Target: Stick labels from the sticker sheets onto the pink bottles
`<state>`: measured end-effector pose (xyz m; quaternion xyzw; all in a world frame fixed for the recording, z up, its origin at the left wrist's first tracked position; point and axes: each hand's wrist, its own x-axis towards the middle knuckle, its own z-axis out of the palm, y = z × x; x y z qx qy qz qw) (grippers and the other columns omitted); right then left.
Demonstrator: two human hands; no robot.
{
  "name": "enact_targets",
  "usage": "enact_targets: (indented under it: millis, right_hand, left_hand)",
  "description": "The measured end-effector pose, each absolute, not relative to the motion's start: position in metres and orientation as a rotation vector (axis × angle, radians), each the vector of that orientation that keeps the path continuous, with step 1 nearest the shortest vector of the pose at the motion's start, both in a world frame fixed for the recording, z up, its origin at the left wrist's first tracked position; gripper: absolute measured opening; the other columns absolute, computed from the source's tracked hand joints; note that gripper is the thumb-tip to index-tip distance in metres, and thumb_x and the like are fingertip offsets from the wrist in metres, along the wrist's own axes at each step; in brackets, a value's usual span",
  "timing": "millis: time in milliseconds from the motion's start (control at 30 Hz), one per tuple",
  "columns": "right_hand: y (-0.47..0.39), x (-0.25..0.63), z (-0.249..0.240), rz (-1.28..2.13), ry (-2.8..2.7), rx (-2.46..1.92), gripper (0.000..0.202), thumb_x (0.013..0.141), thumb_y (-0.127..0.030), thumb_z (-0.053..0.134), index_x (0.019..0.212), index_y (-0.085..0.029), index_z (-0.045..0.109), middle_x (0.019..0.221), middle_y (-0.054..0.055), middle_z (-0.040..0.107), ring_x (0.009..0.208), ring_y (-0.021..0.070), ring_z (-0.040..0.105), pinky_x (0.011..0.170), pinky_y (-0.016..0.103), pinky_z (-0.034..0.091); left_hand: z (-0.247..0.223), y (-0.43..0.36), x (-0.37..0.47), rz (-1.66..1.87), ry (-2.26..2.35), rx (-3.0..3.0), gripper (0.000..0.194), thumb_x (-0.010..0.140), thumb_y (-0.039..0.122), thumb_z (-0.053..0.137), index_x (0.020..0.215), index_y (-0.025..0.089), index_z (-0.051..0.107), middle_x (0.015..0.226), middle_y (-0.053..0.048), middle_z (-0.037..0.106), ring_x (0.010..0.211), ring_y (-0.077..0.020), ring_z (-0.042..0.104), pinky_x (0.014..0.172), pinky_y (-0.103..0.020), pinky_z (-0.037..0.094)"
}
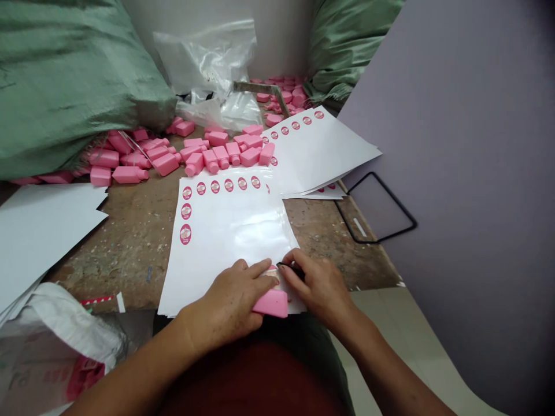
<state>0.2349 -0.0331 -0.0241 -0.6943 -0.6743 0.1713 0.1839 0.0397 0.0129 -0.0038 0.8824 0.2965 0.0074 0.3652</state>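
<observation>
My left hand (228, 297) is closed around a pink plastic bottle (274, 303) low over the front edge of the bench. Its fingers reach forward to an oval label (273, 274), partly covered by them; whether it lies on the sheet or on the bottle I cannot tell. My right hand (325, 289) pinches a slim black tool (296, 270), its tip close to that label and its kind not clear. Beneath both hands lies a stack of white label sheets (217, 242), with oval pink labels along the top and left side.
Many pink bottles (217, 155) lie heaped across the back. More label sheets (321, 156) rest at the right, beside a black wire frame (377, 208). White sheets (39, 225) and a plastic bag (56, 346) are at left. Green sacks (78, 81) and a purple panel (468, 173) flank the bench.
</observation>
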Motion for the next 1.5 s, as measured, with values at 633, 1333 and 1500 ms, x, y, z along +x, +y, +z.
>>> enact_targets:
  millis: [633,1333,1500]
  right_hand:
    - [-0.033,0.238,-0.020,0.516,-1.926,-1.998,0.018,0.088,-0.032,0.047,0.082,-0.022,0.060,0.071,0.002,0.070,0.063,0.0192,0.061,0.058,0.029,0.033]
    - [-0.035,0.244,-0.037,0.192,-2.106,-1.698,0.012,0.089,-0.023,0.050,0.083,-0.020,0.060,0.070,-0.002,0.070,0.057,0.0131,0.058,0.063,0.031,0.027]
    - [-0.037,0.243,-0.034,0.176,-2.070,-1.756,0.009,0.088,-0.023,0.052,0.083,-0.019,0.059,0.073,-0.001,0.071,0.058,0.0137,0.058,0.064,0.031,0.027]
  left_hand:
    - [0.006,0.031,0.034,0.239,0.943,1.606,0.030,0.074,0.040,0.066,0.095,0.020,0.058,0.087,-0.002,0.062,0.078,-0.0197,0.056,0.071,-0.031,0.043]
    - [0.004,0.010,0.042,-0.019,0.710,2.295,0.056,0.067,0.015,0.058,0.122,0.016,0.057,0.146,-0.013,0.044,0.113,-0.0323,0.051,0.094,-0.046,0.044]
    - [0.001,0.013,0.039,0.126,0.753,2.084,0.048,0.066,0.018,0.065,0.114,0.021,0.063,0.137,-0.011,0.054,0.116,-0.0331,0.051,0.098,-0.045,0.040]
